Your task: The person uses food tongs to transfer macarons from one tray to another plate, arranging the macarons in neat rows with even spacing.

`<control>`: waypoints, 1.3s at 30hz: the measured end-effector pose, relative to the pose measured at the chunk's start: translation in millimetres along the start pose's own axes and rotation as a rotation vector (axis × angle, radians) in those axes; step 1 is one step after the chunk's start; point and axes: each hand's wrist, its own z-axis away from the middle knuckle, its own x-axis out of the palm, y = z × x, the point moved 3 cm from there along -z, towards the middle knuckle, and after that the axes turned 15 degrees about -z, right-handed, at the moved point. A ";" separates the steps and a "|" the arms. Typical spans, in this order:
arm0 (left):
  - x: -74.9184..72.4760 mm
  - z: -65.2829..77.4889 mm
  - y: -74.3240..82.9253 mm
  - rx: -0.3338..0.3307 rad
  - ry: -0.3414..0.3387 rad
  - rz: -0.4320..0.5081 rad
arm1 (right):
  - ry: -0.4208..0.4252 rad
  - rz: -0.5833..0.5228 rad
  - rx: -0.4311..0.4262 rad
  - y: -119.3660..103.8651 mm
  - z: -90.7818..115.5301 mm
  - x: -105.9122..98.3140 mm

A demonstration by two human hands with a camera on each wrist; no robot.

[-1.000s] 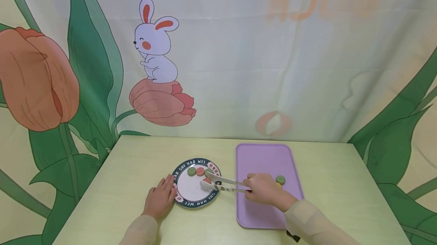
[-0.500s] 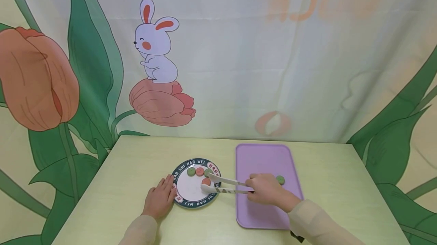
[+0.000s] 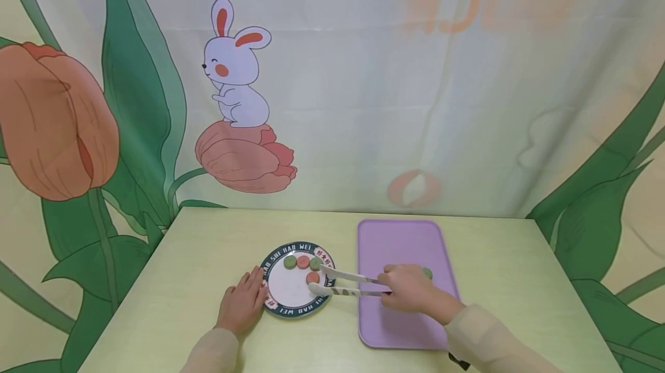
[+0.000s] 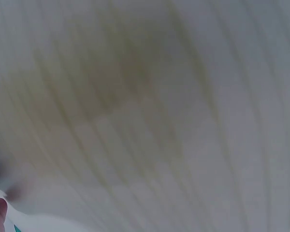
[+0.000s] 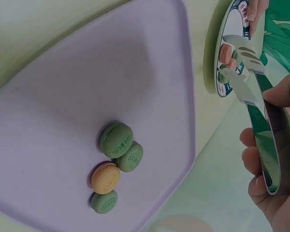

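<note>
My right hand [image 3: 410, 287] grips a pair of metal tongs [image 3: 345, 291] with pale tips. Those tips are spread apart over the right side of a round plate [image 3: 283, 309] with a dark lettered rim. On the plate are two green macarons [image 3: 290, 261] and two pink ones; the nearer pink macaron [image 3: 313, 278] lies right by the tips, nothing pinched between them. My left hand [image 3: 241, 304] rests on the table with its fingers at the plate's left rim. Pale cloth fills most of the left wrist view, a thumb tip [image 4: 0, 208] showing in the corner.
A purple tray [image 3: 397, 240] lies right of the plate, under my right forearm. In the right wrist view it bears several macarons, green [image 5: 116, 140] and one orange-yellow [image 5: 106, 178]. Behind the table [image 3: 208, 246] hangs a printed curtain [image 3: 343, 101].
My right hand and the tongs have shifted slightly right; the tips have drawn off the nearer pink macaron, which now shows whole on the plate. My left hand has stayed put.
</note>
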 end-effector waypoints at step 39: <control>-0.8 -0.7 1.0 -0.005 -0.011 0.000 | 0.029 -0.030 -0.065 19.2 33.6 -21.6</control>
